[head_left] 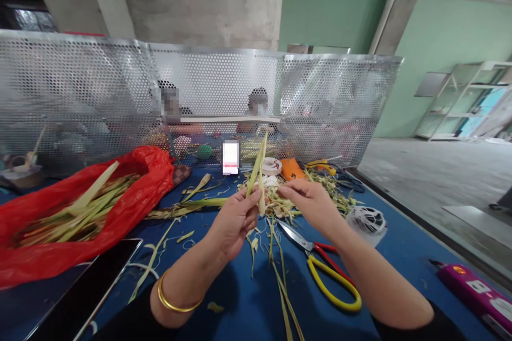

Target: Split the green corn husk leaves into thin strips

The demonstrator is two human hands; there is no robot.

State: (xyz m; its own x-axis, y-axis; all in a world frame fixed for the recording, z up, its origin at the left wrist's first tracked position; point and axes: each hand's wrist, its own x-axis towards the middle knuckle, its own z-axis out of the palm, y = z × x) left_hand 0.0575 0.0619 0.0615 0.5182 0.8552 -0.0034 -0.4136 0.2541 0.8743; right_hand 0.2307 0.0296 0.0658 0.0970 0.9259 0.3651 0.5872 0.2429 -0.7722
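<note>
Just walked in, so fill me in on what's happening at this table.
A person's left hand holds pale green plant strips above the blue table. The right hand is raised beside them; whether it grips anything is unclear. Scissors lie nearby, plant scraps are heaped beyond the hands, and a red bag of more strips sits at left.

- No wording can be read for certain.
- Purple tool on the worktop: bold white marks, perhaps a "B", cut off by the picture's edge.
- Orange packet: dark marks, too small to read.
</note>
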